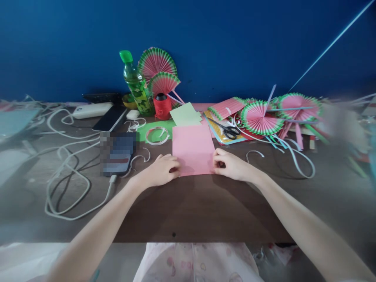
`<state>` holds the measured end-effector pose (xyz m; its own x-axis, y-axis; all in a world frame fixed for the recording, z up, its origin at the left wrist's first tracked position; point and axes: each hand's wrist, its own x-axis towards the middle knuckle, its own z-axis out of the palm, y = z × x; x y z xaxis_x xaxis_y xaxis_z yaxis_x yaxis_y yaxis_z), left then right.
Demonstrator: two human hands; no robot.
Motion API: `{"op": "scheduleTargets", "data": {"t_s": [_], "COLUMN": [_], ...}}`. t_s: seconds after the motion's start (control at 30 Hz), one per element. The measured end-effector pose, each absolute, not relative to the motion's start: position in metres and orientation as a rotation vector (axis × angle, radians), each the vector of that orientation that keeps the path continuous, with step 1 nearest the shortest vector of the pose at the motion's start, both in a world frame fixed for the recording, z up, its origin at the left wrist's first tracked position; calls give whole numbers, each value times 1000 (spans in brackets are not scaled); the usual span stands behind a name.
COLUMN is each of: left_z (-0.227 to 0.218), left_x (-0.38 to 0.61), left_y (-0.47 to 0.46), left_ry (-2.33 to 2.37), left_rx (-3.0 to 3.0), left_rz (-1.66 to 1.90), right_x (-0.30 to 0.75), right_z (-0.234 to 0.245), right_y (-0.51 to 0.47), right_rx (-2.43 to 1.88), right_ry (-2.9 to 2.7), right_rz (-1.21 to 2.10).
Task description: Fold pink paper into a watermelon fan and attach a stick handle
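A sheet of pink paper (194,150) lies flat on the dark table in front of me. My left hand (163,171) grips its left edge near the lower corner, thumb and fingers pinched together. On the opposite side, my right hand (230,164) pinches the right edge in the same way. Behind the pink sheet, a pale green paper (186,114) sits at an angle, partly covered by it. A brighter green sheet (142,135) lies to the left with a coil of white strip (157,136) on top.
Black scissors (230,132) rest on coloured papers at the back right, beside several pink-and-green folded paper fans (261,117). A green bottle (136,84) and a red thread spool (162,107) stand at the back. Left, a phone (119,152) is plugged into a white cable (88,188).
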<state>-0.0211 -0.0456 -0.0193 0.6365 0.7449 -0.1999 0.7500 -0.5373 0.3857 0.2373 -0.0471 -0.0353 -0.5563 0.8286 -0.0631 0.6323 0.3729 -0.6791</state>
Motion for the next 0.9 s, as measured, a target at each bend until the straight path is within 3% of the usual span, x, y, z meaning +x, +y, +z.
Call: {"op": "scheduleTargets", "data": {"t_s": [0.27,0.5,0.9], "left_z": [-16,-17,-25], "left_x": [-18,-21,-30], "left_y": [-50,-52,-49], "left_ry": [1192,1306,1403], "left_rx": [2471,2442,2367], "left_rz": [-60,-44,88], "right_x": [237,239,241], "right_z": [-35,-38,-40], "right_y": [-49,-51,-53], "right_rx": [-1336,-1438,-1516], "right_ry": [-2373,-2423,-2408], "right_rz": [917,660,618]}}
